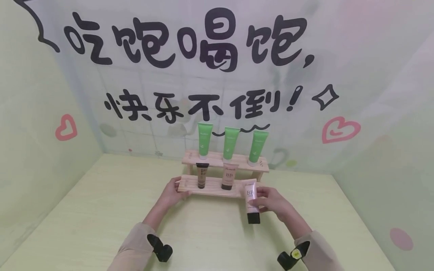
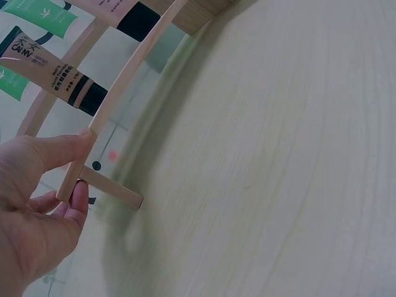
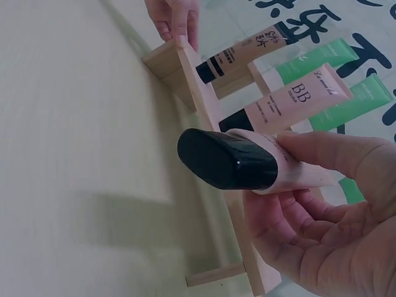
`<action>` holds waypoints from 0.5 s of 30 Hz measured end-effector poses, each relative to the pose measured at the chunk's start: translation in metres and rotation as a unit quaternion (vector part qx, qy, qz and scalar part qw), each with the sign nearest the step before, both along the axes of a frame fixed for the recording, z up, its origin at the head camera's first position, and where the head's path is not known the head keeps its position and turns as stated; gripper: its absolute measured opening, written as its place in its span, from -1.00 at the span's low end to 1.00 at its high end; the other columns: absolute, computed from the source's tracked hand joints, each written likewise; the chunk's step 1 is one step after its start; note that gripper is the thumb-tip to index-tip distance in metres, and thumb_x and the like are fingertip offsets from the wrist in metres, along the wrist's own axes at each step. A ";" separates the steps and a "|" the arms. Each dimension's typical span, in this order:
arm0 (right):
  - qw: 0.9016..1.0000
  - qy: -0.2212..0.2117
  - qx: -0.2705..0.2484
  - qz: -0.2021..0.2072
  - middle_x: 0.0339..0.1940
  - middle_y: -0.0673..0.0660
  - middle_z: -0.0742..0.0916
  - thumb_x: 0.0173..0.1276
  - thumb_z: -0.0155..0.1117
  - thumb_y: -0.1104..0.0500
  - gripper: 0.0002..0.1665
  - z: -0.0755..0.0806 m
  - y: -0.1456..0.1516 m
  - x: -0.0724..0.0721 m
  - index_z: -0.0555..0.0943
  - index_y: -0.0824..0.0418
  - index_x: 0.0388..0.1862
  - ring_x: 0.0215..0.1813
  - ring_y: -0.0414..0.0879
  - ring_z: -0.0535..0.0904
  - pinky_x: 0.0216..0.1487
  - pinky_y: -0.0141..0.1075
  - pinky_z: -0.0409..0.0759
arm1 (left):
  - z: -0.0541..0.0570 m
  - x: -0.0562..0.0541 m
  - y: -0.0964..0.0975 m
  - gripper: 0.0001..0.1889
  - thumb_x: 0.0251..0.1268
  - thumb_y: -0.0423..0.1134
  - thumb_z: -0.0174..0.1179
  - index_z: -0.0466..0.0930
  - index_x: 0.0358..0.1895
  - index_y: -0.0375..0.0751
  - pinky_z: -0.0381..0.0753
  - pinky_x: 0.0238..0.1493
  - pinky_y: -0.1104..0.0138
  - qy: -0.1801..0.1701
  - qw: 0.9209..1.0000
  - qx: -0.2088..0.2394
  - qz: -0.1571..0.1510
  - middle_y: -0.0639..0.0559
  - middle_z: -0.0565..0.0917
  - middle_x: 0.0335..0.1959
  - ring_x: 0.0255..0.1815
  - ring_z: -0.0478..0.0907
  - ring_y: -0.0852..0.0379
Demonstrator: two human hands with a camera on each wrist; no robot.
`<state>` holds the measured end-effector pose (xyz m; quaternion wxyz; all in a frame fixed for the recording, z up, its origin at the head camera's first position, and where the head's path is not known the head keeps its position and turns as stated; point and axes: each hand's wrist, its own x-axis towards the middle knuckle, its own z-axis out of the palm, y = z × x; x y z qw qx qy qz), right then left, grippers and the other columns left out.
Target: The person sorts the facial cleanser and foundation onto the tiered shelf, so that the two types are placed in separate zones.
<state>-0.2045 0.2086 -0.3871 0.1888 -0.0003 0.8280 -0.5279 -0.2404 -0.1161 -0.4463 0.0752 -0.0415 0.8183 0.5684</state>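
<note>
A pink BB cream tube point(image 1: 251, 194) with a black cap is pinched between the thumb and fingers of my right hand point(image 1: 271, 201), cap down, in front of the right end of the lower shelf. My left hand point(image 1: 172, 194) grips the left end of the wooden two-tier rack point(image 1: 213, 192), thumb on top and fingers beneath in the left wrist view. On the lower shelf stand a brown tube point(image 1: 202, 176) with a black top and another pink BB tube point(image 1: 228, 177). The upper shelf bears three green tubes point(image 1: 230, 143), standing in a row.
The rack stands on a pale wood-grain table point(image 1: 129, 210) close to the back wall. Printed wall panels point(image 1: 217, 82) with large black characters rise behind it, and further panels flank both sides. Black wrist cameras point(image 1: 162, 250) are strapped to both sleeves.
</note>
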 end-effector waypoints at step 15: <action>0.995 0.092 -0.017 -0.029 0.19 0.36 0.46 0.21 0.24 0.21 -0.28 0.005 0.014 -0.035 0.22 0.38 0.30 0.08 0.07 0.51 0.05 -0.22 0.58 | -0.003 -0.002 -0.001 -0.23 0.12 -0.35 0.22 -0.02 0.36 -0.37 0.48 0.19 0.05 0.002 1.000 0.005 -0.003 -0.43 0.28 0.26 0.22 0.35 -0.28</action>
